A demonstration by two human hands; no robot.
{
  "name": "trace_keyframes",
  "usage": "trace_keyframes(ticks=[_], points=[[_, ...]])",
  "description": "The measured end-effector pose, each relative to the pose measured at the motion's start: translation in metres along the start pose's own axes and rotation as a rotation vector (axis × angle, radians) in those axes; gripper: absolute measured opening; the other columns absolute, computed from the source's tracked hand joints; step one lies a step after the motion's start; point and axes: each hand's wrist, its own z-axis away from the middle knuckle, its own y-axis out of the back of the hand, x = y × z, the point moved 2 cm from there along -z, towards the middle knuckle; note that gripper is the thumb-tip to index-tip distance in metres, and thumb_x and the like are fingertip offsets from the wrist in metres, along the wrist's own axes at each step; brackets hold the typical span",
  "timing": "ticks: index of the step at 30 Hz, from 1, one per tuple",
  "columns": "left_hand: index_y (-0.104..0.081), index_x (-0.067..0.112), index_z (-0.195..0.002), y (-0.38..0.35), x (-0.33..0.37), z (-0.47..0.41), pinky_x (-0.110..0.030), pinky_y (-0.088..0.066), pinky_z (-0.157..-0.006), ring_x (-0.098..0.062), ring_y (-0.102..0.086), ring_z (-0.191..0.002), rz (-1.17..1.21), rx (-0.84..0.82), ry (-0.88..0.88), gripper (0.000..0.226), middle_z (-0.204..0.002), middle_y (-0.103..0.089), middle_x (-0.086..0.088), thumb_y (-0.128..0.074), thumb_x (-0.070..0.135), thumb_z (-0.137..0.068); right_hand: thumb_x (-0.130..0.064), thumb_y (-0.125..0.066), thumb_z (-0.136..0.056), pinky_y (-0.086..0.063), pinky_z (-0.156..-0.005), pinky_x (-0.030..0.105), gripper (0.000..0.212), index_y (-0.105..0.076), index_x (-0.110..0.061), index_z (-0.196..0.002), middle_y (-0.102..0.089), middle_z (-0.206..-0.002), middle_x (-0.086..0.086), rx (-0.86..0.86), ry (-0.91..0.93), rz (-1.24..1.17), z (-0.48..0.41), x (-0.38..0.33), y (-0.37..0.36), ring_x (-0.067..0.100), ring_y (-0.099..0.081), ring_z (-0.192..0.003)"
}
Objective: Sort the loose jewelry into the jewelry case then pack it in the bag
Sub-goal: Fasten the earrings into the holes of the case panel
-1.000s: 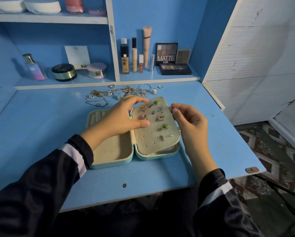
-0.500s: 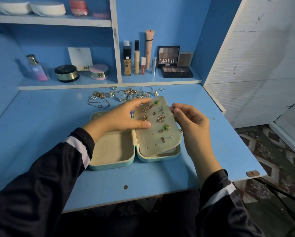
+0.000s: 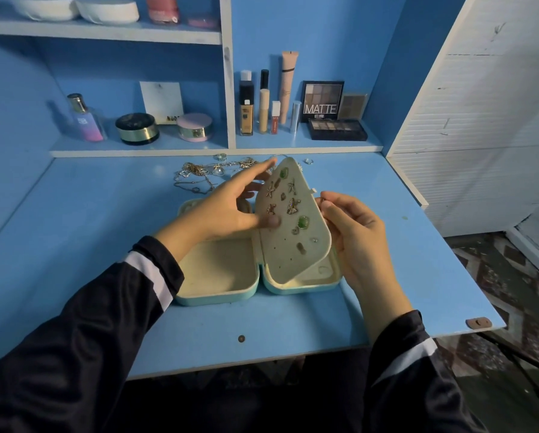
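Observation:
A mint jewelry case [image 3: 218, 295] lies open on the blue desk, both halves lined in cream. Its cream earring panel [image 3: 305, 257] stands tilted up from the right half, studded with several gold and green earrings. My left hand [image 3: 227, 210] grips the panel's left edge, thumb on its face and fingers behind it. My right hand [image 3: 352, 232] is at the panel's right edge, fingertips pinched together on something small that I cannot make out. A tangle of loose chains and rings [image 3: 199, 175] lies on the desk behind the case. No bag is in view.
A low shelf at the back holds a perfume bottle [image 3: 85, 120], jars [image 3: 137, 128], makeup tubes [image 3: 263, 110] and eyeshadow palettes [image 3: 337, 129]. A white slatted panel [image 3: 480, 120] stands to the right. The desk's front edge [image 3: 262, 359] is near my arms; patterned floor lies beyond its right end.
The earring panel has swung up from nearly flat to steeply tilted. My left hand rose with it, and my right hand stayed at its right edge.

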Motion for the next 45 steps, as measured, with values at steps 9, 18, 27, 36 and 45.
trace_keyframes(ticks=[9,18,27,36,45], points=[[-0.04,0.043,-0.132,0.007,-0.001,0.007,-0.017,-0.047,-0.094,0.004,-0.053,-0.122,0.121,0.055,-0.046,0.082,-0.127,-0.05,0.017,-0.081,0.025,-0.063,-0.001,-0.064,-0.09,-0.055,-0.078,0.032,0.007,-0.068,-0.007,-0.09,-0.071,-0.088,0.017,-0.084,0.083,0.165,0.0,-0.003,-0.019,0.022,-0.064,-0.081],[-0.044,0.032,-0.131,0.012,-0.013,0.008,-0.023,-0.044,-0.101,-0.01,-0.056,-0.124,0.207,0.067,-0.078,0.086,-0.118,-0.056,0.022,-0.09,0.027,-0.058,-0.001,-0.063,-0.089,-0.052,-0.076,0.03,0.007,-0.068,-0.003,-0.093,-0.071,-0.084,0.009,-0.171,-0.001,0.073,-0.002,0.005,-0.033,0.017,-0.064,-0.074],[-0.04,0.029,-0.129,0.015,-0.019,0.007,-0.039,-0.042,-0.11,-0.022,-0.053,-0.129,0.234,0.05,-0.083,0.083,-0.13,-0.048,-0.006,-0.087,0.022,-0.061,0.005,-0.061,-0.088,-0.052,-0.076,0.027,0.009,-0.067,-0.002,-0.091,-0.071,-0.081,0.01,-0.248,-0.01,0.011,-0.004,0.013,-0.03,0.014,-0.064,-0.069],[-0.035,0.023,-0.13,0.017,-0.02,0.009,-0.028,-0.048,-0.101,-0.015,-0.052,-0.13,0.262,0.021,-0.083,0.079,-0.139,-0.045,-0.019,-0.08,0.015,-0.066,0.005,-0.061,-0.087,-0.052,-0.073,0.024,0.008,-0.065,-0.002,-0.089,-0.068,-0.074,0.005,-0.393,0.012,0.11,0.0,0.016,-0.031,0.011,-0.06,-0.066],[-0.033,0.02,-0.13,0.018,-0.018,0.008,-0.025,-0.051,-0.095,-0.008,-0.06,-0.117,0.226,0.029,-0.068,0.079,-0.138,-0.047,-0.018,-0.08,0.009,-0.068,0.006,-0.06,-0.089,-0.049,-0.069,0.022,0.01,-0.064,-0.003,-0.089,-0.065,-0.076,0.004,-0.471,0.008,0.137,0.001,0.017,-0.032,0.008,-0.06,-0.067]])
